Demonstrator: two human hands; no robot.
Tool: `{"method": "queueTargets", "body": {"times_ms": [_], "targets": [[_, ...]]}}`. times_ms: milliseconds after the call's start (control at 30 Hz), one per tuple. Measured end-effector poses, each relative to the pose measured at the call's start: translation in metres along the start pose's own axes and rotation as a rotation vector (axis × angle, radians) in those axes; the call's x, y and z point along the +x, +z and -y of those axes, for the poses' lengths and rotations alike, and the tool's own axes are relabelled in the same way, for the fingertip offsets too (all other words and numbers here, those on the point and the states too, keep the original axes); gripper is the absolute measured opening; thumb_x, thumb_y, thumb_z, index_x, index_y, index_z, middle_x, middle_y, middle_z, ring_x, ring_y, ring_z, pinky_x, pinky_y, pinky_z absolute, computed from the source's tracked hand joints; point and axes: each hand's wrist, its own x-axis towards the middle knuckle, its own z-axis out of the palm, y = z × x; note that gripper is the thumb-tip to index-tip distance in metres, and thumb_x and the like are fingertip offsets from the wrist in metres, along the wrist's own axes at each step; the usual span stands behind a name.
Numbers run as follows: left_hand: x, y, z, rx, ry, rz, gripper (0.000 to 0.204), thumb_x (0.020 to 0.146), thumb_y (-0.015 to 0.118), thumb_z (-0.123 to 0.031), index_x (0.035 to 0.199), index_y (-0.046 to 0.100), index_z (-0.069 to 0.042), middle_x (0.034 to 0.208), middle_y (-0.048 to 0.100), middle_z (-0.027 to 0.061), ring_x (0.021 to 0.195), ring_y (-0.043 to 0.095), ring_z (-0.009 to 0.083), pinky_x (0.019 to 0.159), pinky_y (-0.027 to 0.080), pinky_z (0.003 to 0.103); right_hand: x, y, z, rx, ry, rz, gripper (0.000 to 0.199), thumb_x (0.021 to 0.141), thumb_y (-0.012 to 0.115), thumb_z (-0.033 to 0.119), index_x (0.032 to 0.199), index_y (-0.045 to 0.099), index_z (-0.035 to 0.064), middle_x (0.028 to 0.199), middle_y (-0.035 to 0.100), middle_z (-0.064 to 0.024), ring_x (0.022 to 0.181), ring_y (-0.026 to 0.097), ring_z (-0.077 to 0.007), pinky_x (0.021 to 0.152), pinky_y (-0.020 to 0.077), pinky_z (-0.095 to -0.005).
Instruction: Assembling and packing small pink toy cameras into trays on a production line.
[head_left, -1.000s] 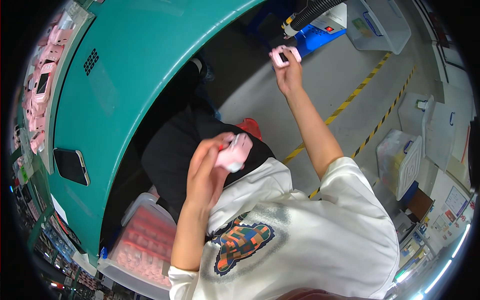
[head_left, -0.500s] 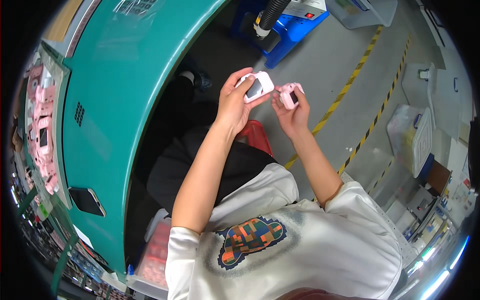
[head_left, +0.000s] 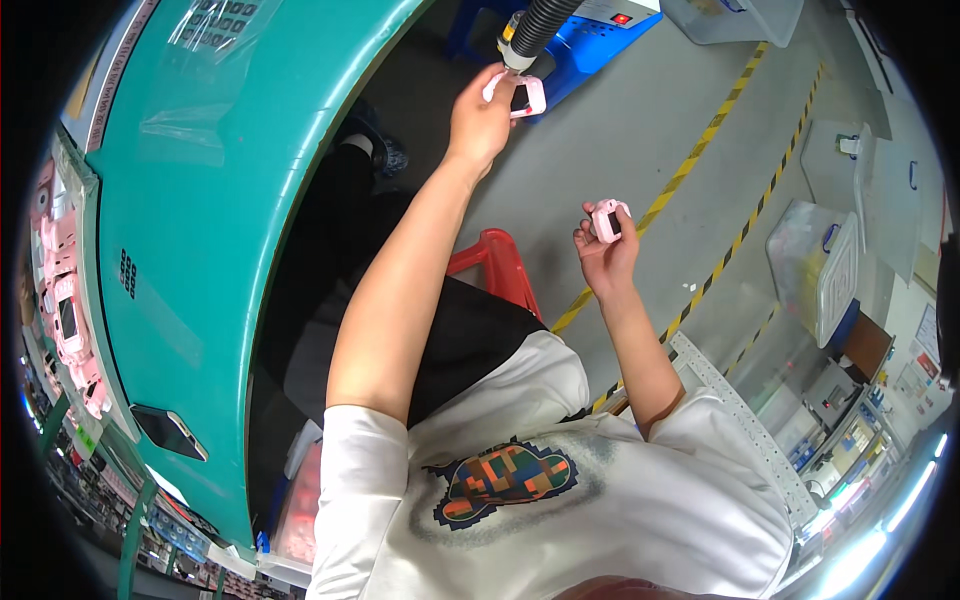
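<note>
My left hand [head_left: 478, 125] is closed round a white-and-pink casing with a dark screen [head_left: 535, 96], which looks like a toy camera. It holds this casing right under the metal tip of a black corrugated hose [head_left: 541, 32]; whether the two touch I cannot tell. Lower and to the right, my right hand [head_left: 608, 266] grips a smaller pink piece with a dark window [head_left: 602, 222] between thumb and fingers. The two hands are well apart.
A green table [head_left: 190, 260] curves along the left, bearing a phone [head_left: 168, 432] and a tray of pink casings [head_left: 68, 310]. A blue stool [head_left: 600, 55] carries a white box with a red switch. A red stool [head_left: 508, 270] stands below. Plastic bins [head_left: 815, 270] are at right.
My left hand has moved up and away with the white-and-pink casing to the hose tip. My right hand has shifted slightly right and nearer, still gripping the pink piece.
</note>
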Motion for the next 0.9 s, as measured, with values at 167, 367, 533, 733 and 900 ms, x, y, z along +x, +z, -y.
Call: {"method": "queueTargets", "body": {"times_ms": [167,367,533,733,900], "targets": [[0.000,0.003,-0.001,-0.060,0.036,-0.032,0.031,0.104,0.056,-0.019,0.128,0.064,-0.002,0.108,0.068,0.0096,0.085,0.060,0.0121,0.068,0.049,0.023,0.005,-0.003,-0.002,0.007,0.006,0.010,0.032,0.099,0.060,0.028,0.118,0.058,0.0025,0.106,0.070,-0.0139,0.074,0.064,-0.0168,0.066,0.0525,-0.0290],[0.000,0.007,-0.005,-0.013,0.092,-0.015,0.032,0.103,0.057,-0.019,0.128,0.064,-0.002,0.105,0.069,0.0091,0.084,0.060,0.0122,0.068,0.049,0.023,0.006,-0.006,-0.003,0.003,0.007,0.012,0.032,0.099,0.059,0.028,0.119,0.058,0.0023,0.106,0.070,-0.0140,0.073,0.063,-0.0166,0.066,0.0520,-0.0297],[-0.007,0.009,-0.005,0.051,0.091,-0.012,0.030,0.102,0.059,-0.019,0.126,0.065,-0.002,0.104,0.069,0.0089,0.084,0.059,0.0125,0.068,0.049,0.023,0.003,-0.008,0.000,0.003,-0.012,0.014,0.032,0.100,0.059,0.027,0.119,0.057,0.0023,0.106,0.070,-0.0142,0.073,0.063,-0.0167,0.065,0.0518,-0.0297],[-0.001,-0.001,0.001,0.086,0.174,-0.090,0.027,0.100,0.061,-0.018,0.121,0.066,-0.002,0.101,0.068,0.0085,0.081,0.059,0.0129,0.066,0.050,0.024,-0.001,-0.002,-0.002,-0.015,-0.006,0.021,0.031,0.100,0.059,0.027,0.119,0.057,0.0037,0.106,0.070,-0.0146,0.072,0.063,-0.0168,0.064,0.0513,-0.0300],[-0.038,-0.018,-0.018,0.139,0.176,-0.013,0.021,0.098,0.063,-0.012,0.117,0.065,-0.003,0.098,0.066,0.0083,0.076,0.060,0.0134,0.063,0.052,0.026,-0.002,0.009,-0.011,-0.061,-0.014,0.032,0.028,0.098,0.060,0.025,0.119,0.056,0.0069,0.102,0.069,-0.0136,0.070,0.061,-0.0170,0.062,0.0493,-0.0266]]}}
